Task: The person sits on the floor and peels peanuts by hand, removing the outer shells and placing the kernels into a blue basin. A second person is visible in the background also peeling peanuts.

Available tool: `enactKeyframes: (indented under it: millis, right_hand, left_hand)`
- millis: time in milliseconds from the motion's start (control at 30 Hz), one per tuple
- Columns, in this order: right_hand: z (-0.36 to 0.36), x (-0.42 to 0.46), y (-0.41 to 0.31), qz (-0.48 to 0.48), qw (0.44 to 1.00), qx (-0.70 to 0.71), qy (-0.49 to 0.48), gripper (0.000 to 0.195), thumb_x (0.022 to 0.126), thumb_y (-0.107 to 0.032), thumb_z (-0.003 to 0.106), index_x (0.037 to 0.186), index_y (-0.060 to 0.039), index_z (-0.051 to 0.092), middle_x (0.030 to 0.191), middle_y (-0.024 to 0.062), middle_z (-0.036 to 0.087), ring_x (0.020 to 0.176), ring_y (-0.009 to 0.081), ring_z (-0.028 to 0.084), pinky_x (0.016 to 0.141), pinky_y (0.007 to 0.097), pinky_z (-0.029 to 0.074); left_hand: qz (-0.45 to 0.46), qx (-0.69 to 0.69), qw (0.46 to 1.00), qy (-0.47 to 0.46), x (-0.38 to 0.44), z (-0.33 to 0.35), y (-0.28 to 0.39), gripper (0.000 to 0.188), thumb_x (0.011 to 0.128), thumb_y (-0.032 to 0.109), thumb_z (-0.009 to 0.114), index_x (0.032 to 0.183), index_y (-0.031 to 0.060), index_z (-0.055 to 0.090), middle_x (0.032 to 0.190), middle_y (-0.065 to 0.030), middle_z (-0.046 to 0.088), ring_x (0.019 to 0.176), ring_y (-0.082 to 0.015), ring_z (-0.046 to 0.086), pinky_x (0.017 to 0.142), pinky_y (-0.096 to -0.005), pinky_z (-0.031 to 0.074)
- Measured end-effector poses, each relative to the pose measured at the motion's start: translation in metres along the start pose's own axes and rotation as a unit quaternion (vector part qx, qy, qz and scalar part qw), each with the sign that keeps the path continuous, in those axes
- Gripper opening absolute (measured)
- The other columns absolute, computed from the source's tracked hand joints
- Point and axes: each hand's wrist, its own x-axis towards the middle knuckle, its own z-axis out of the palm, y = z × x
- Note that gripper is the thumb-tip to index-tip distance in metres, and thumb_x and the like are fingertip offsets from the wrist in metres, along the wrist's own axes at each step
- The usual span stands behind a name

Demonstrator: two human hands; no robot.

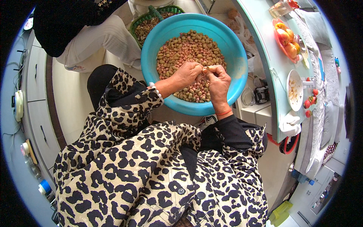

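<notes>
A large blue plastic basin [236, 65] stands in front of me. In it lies a heap of peanuts [181, 48], unshelled tan pods mixed with pink kernels. Over the heap, my left hand [187, 74] and my right hand [217, 81] meet at the fingertips. Between the right thumb and forefinger is a peanut pod [208, 68], partly covered by the fingers. The left fingertips are pinched together beside it; whether they hold a piece of their own cannot be made out.
Behind the basin, a green basket [135, 28] holds peanut shells. Another person's light trouser leg [113, 37] is at upper left. To the right, a glass-topped table [263, 34] carries a red fruit dish [276, 42], a white plate [289, 82] with food scraps, and strawberries [307, 104].
</notes>
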Motion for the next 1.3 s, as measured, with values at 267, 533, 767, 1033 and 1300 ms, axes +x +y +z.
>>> enactKeyframes:
  millis: [267,533,767,1033,1300]
  right_hand:
    - [-0.008,0.002,0.001,0.209,0.92,0.325,-0.074,0.004,0.097,-0.006,0.064,0.101,-0.0043,0.066,0.092,0.0058,0.071,0.076,0.0169,0.07,0.07,0.0342,0.061]
    - [-0.01,0.003,-0.003,0.165,0.93,0.318,-0.077,0.008,0.098,-0.007,0.064,0.105,-0.0034,0.067,0.09,0.0057,0.071,0.074,0.0165,0.069,0.068,0.0317,0.06]
    - [-0.007,0.007,-0.014,0.052,0.988,0.129,-0.066,0.008,0.097,-0.003,0.065,0.102,-0.0029,0.07,0.087,0.0028,0.071,0.073,0.0081,0.066,0.064,0.0231,0.055]
    - [-0.011,0.008,-0.002,0.153,0.949,0.269,-0.058,0.004,0.097,-0.005,0.064,0.102,-0.0057,0.065,0.092,0.0022,0.069,0.077,0.0092,0.066,0.067,0.0242,0.056]
    - [-0.02,0.009,0.012,0.238,0.871,0.42,-0.088,0.007,0.101,-0.013,0.062,0.106,-0.009,0.064,0.096,0.0035,0.069,0.078,0.0118,0.065,0.069,0.0295,0.058]
  left_hand:
    - [-0.108,-0.193,0.975,-0.025,-0.003,-0.005,0.007,0.019,0.102,0.023,0.05,0.095,0.0086,0.06,0.07,0.0024,0.057,0.047,-0.0054,0.042,0.041,-0.0216,0.03]
    - [-0.069,-0.169,0.982,-0.043,-0.011,-0.004,0.026,0.022,0.103,0.026,0.049,0.095,0.0087,0.059,0.073,0.0012,0.056,0.046,-0.0042,0.04,0.039,-0.0211,0.025]
    - [-0.066,-0.164,0.983,-0.06,-0.011,-0.002,0.029,0.032,0.107,0.036,0.048,0.096,0.008,0.06,0.072,0.0034,0.054,0.048,-0.0027,0.039,0.04,-0.0198,0.025]
    - [-0.074,-0.19,0.973,-0.107,-0.01,-0.002,0.021,0.025,0.107,0.03,0.05,0.098,0.008,0.058,0.072,0.0045,0.053,0.049,-0.0022,0.038,0.042,-0.0196,0.027]
    - [-0.076,-0.186,0.971,-0.128,-0.007,-0.007,0.025,0.025,0.108,0.027,0.048,0.098,0.007,0.058,0.074,0.0024,0.056,0.048,-0.0033,0.038,0.041,-0.0207,0.027]
